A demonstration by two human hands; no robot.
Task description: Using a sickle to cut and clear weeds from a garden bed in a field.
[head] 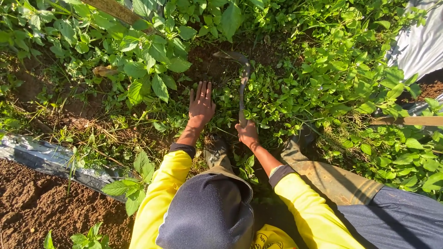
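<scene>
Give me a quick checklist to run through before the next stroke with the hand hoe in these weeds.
1. Grip on the tool: right hand is closed around the handle of the hand hoe. Ok.
2. Blade position: the curved blade rests on bare soil above the weeds. Ok.
3. Free hand clear of the blade: left hand lies flat, fingers spread, close beside the handle and just below the blade. Not ok.
4. Boots out of the path: both boots sit behind the hands. Ok.
5. Plastic mulch sheet away from the blade: it lies well off to the side. Ok.
6. Blade sharpness: cannot tell.
</scene>
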